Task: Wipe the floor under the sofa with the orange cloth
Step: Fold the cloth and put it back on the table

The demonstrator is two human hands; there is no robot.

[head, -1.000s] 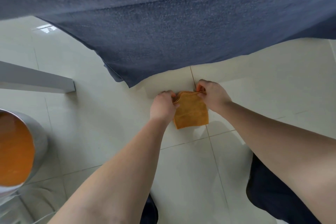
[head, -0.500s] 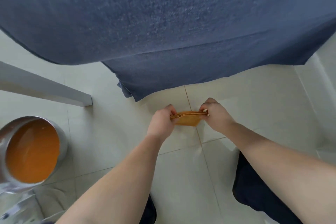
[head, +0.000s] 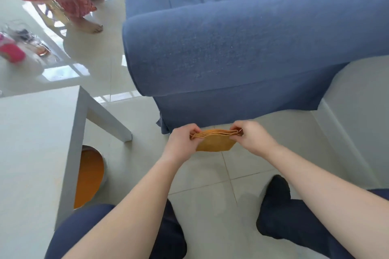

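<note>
A folded orange cloth (head: 214,142) hangs in the air between both hands, just in front of the blue sofa's (head: 221,48) skirt. My left hand (head: 182,143) pinches its left end and my right hand (head: 251,137) pinches its right end, with the folded edges on top. The pale tiled floor (head: 210,174) lies below. The space under the sofa is hidden by the fabric skirt that reaches the floor.
A white low table (head: 31,143) stands at the left, its leg (head: 109,120) close to the sofa corner. Under it sits a metal basin (head: 90,176) with an orange inside. Another person's feet (head: 90,26) are at the far left. My dark-socked feet (head: 275,206) rest below.
The view has risen and pulled back, showing the sofa top and table. The cloth, earlier hanging down near the floor, is now lifted and held flatter between both hands.
</note>
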